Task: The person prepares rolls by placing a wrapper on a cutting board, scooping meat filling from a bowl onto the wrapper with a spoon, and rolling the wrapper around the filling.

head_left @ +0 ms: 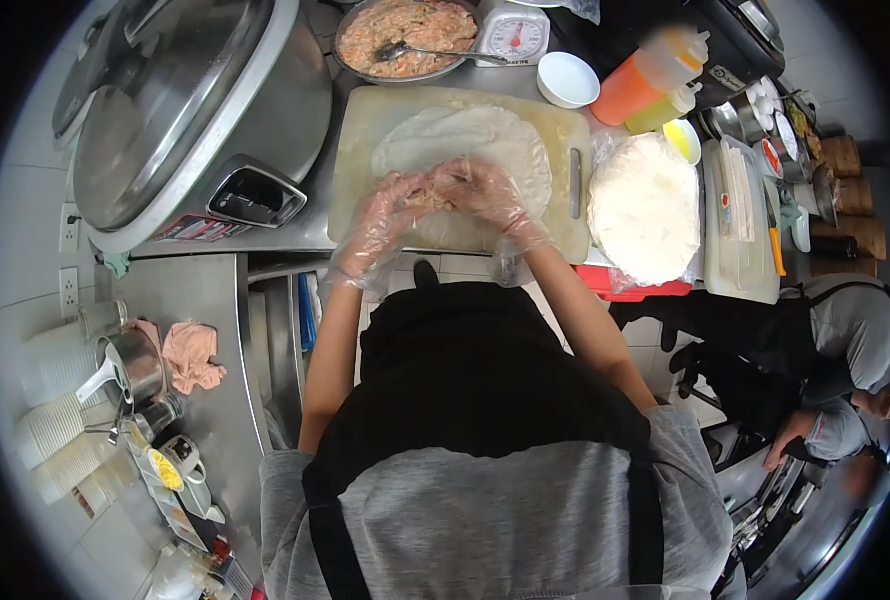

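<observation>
Both my hands wear clear plastic gloves and meet over the near part of a cutting board (pixel 355 130). Between the fingers of my left hand (pixel 377 215) and my right hand (pixel 483 195) is a small clump of pinkish minced filling (pixel 427 198), partly hidden by them. My fingers are curled in around it. Beneath and beyond them lie round, whitish, translucent wrapper sheets (pixel 465 130) on the board. A metal bowl of orange-flecked minced filling (pixel 405 30) stands behind the board, with a spoon (pixel 430 52) resting in it.
Left is a large cooker (pixel 255 130). Behind the board stand a dial scale (pixel 513 38), a white bowl (pixel 568 80) and an orange squeeze bottle (pixel 640 78). A stack of round wrappers (pixel 645 210) and a lidded container (pixel 740 240) sit right. Other people (pixel 845 330) are farther right.
</observation>
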`<state>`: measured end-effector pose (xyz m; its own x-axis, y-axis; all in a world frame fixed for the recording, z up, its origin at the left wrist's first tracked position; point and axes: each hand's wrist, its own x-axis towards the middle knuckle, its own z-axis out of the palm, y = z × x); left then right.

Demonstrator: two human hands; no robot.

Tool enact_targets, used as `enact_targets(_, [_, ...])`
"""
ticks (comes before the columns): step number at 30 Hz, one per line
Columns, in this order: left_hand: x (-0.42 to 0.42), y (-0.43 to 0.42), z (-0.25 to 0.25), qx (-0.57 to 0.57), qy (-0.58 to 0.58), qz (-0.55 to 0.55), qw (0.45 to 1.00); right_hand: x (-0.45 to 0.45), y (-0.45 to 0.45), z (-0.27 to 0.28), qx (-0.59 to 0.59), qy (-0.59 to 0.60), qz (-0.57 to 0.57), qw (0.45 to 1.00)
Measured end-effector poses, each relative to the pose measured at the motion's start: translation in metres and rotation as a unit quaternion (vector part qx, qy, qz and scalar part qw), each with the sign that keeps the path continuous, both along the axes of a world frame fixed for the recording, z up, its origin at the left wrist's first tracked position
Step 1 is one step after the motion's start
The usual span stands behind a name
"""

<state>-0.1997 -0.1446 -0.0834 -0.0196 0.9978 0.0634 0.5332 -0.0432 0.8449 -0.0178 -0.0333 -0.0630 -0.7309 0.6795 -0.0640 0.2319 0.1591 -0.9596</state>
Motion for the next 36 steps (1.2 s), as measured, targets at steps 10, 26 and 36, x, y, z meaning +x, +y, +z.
enact_targets(10, [-0.012,0.000,0.018,-0.051,0.095,0.028,0.994,-0.015,-0.010,-0.019,0.363,-0.086,0.047,0.927])
enact_targets(26, [-0.017,0.007,0.050,-0.037,-0.062,-0.020,0.997,0.034,0.001,0.029,0.247,-0.062,0.042,0.966])
enact_targets(36, [0.052,0.077,0.081,0.246,-0.148,0.261,0.922,-0.007,-0.044,0.052,-0.110,0.288,-0.133,0.942])
